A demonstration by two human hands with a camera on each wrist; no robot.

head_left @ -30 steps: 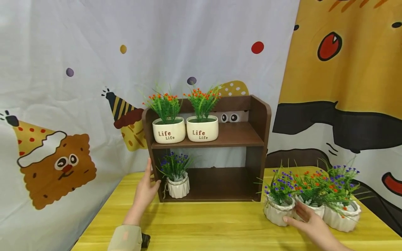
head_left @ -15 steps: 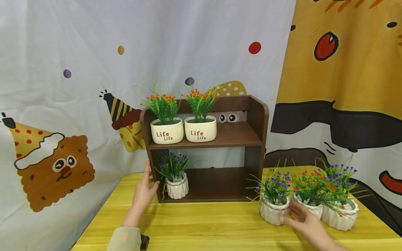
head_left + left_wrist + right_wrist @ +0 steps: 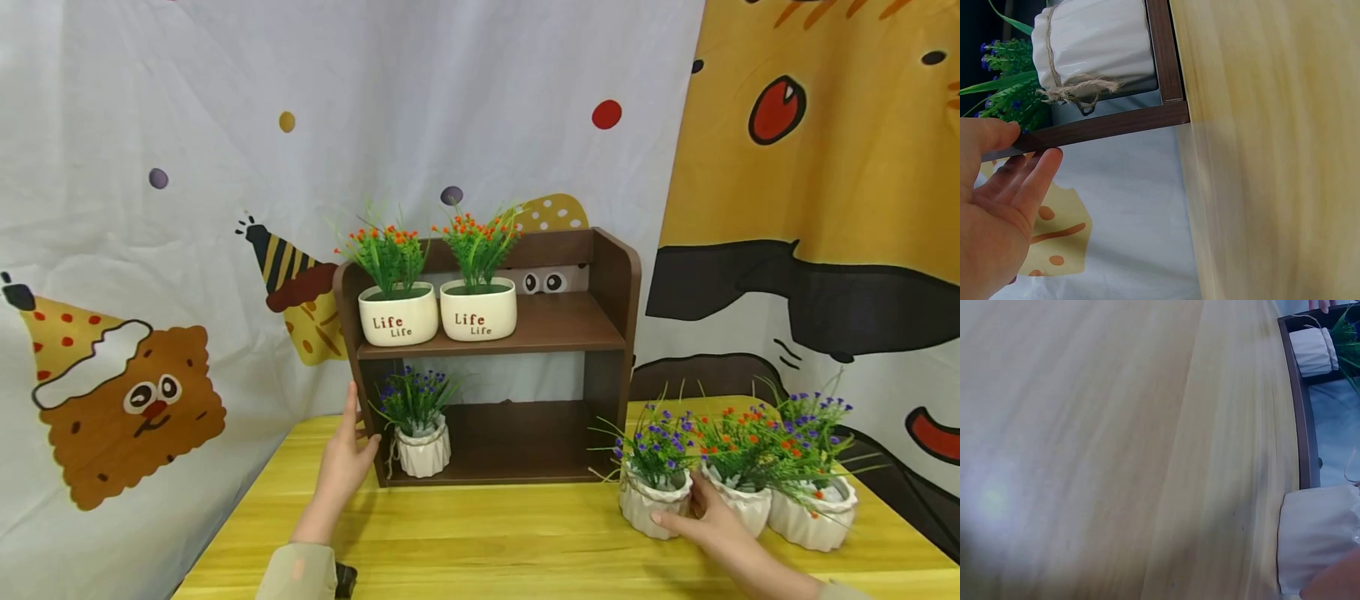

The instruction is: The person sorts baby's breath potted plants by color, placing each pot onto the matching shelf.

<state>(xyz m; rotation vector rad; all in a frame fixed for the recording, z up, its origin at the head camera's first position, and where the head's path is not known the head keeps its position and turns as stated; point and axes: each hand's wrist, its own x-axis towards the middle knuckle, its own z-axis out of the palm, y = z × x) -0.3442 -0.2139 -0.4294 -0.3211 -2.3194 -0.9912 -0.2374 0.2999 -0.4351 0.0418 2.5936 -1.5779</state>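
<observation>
In the head view my left hand holds the left side panel of a dark brown two-tier shelf. The left wrist view has its thumb on one side of the panel edge and fingers on the other. My right hand grips a white ribbed flowerpot with purple flowers, thumb on its front and fingers round its right side. This pot stands on the table by the shelf's right front corner. A matching pot with purple flowers sits at the lower tier's left end.
Two cream "Life" planters with orange flowers stand on the upper tier's left half. Right of the gripped pot are a white pot with orange flowers and another with purple ones. A printed curtain hangs behind the yellow wooden table.
The right hand has shifted the purple-flowered pot slightly left, away from the orange-flowered one, and its fingers have closed round the pot. The left hand keeps its place on the shelf.
</observation>
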